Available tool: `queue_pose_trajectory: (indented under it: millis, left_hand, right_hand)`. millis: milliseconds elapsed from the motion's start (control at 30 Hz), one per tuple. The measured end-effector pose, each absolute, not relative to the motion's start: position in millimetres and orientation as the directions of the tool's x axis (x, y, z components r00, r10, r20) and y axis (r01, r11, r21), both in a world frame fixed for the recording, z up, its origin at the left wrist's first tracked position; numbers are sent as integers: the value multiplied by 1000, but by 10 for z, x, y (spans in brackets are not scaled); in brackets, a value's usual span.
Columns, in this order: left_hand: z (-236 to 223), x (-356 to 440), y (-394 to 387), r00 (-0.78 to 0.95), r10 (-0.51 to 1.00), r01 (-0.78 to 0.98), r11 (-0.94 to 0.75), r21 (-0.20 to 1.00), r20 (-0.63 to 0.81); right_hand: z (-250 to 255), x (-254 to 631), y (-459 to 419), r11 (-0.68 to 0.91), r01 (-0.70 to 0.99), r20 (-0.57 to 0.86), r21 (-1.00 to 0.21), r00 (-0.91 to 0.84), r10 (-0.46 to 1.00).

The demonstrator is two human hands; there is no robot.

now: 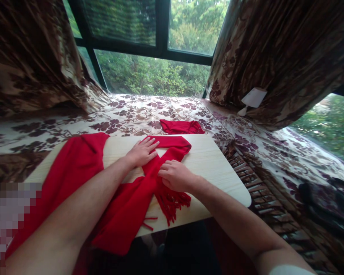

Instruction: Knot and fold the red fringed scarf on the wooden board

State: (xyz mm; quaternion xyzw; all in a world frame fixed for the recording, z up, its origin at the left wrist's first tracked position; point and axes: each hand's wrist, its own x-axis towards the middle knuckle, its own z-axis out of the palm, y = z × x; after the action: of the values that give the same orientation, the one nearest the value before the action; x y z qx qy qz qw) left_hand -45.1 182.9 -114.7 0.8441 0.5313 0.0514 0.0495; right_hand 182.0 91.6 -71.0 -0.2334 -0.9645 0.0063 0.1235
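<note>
A red scarf with a fringed end lies on the pale wooden board, bent into a loop whose two parts cross near the middle. My left hand rests flat on the loop's upper left part, fingers spread. At the crossing, my right hand is closed with curled fingers on the scarf, just above its fringe; the fingertips are partly hidden. A wide red cloth spreads over the board's left side and hangs past the front edge. Whether it joins the scarf is hidden by my left arm.
Beyond the board, a folded red scarf with fringe lies on the floral cover. A small white lamp stands by the right curtain. Dark blurred objects lie at the right. Windows are behind.
</note>
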Motion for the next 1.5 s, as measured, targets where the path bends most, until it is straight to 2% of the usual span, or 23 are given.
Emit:
queue_pose_trajectory:
  millis: [167, 233, 300, 433, 567, 667, 767, 833, 967, 1033, 1100, 1233, 1400, 1500]
  left_hand:
    - [-1156, -445, 1831, 430, 902, 892, -430, 138, 34]
    - [-1151, -445, 1831, 432, 901, 891, -432, 141, 34]
    - [-1145, -446, 1830, 434, 900, 890, -434, 142, 32]
    - [-1135, -450, 1825, 428, 904, 893, -427, 143, 25]
    - [-1125, -461, 1822, 439, 899, 888, -436, 147, 17]
    - [-1121, -476, 1825, 450, 893, 882, -448, 145, 25]
    - [-1119, -488, 1824, 464, 885, 875, -464, 142, 36]
    - [-1116, -488, 1817, 468, 883, 872, -469, 141, 38]
    - [-1101, -480, 1796, 455, 890, 881, -454, 135, 21]
    - [-1092, -480, 1793, 456, 890, 881, -453, 135, 13]
    - [-1085, -483, 1797, 462, 887, 877, -458, 144, 10]
    - [-1034, -456, 1759, 444, 896, 876, -436, 206, 8]
    - [-704, -398, 1401, 337, 923, 846, -383, 372, 185]
    - [-385, -461, 1022, 311, 950, 832, -287, 475, 29]
  right_hand:
    - [-650, 1750, 875, 890, 437, 454, -133, -771, 446]
    - [-621, 1706, 841, 889, 434, 497, -145, -745, 445]
    - [-616, 1667, 805, 884, 450, 463, -125, -761, 453]
    - [-643, 1663, 757, 872, 474, 264, -121, -832, 489]
    - [-594, 1749, 846, 868, 399, 159, -295, -876, 456]
    - [-556, 1807, 1081, 784, 498, 216, -372, -775, 594]
    - [-596, 1860, 1399, 572, 752, 312, -329, -485, 817]
    - [-673, 1905, 1583, 443, 854, 277, -274, -371, 887]
    - [-889, 1995, 1757, 340, 926, 10, -161, -343, 939]
    - [-983, 2022, 1763, 336, 929, -43, -154, -346, 937]
    - [-1042, 2035, 1750, 340, 927, -32, -159, -349, 937]
    - [-1073, 2042, 1740, 347, 922, -19, -171, -355, 935]
    - [-1086, 2050, 1760, 350, 918, -11, -186, -358, 934]
    - [-1102, 2052, 1771, 347, 918, -11, -192, -356, 934]
